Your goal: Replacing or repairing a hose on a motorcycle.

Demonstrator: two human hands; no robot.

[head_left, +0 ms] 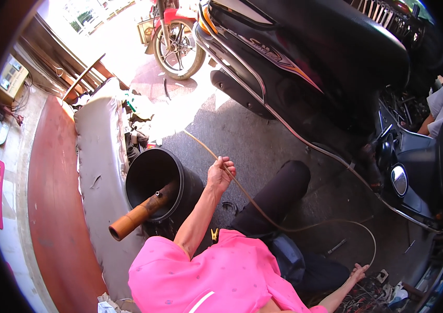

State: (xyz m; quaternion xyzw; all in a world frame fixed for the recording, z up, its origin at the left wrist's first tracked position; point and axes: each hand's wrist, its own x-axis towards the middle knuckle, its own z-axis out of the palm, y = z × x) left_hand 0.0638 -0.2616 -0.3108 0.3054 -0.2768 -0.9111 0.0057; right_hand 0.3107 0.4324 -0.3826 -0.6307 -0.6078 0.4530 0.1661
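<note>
A long, thin tan line (282, 228), a tube or a cable, runs in a loose curve between my two hands. My left hand (221, 172) is closed around it ahead of me, and a short free end sticks out beyond the fingers toward the bright floor. Low on the right, my right hand (358, 272) pinches the line near its other end, which is hard to make out. Beside my left forearm stands a black bucket (181, 188) with a thick brown bamboo pipe (135, 216) leaning out over its rim. A small metal stub shows on the pipe.
A dark scooter (305, 57) with a metal side rail spans the right. A red motorcycle (177, 47) is parked farther off. A grey padded bench (99, 172) lies on the left. A screwdriver-like tool (336, 247) and tangled wires (359, 296) lie near my right hand. Another person's arm (427, 125) shows far right.
</note>
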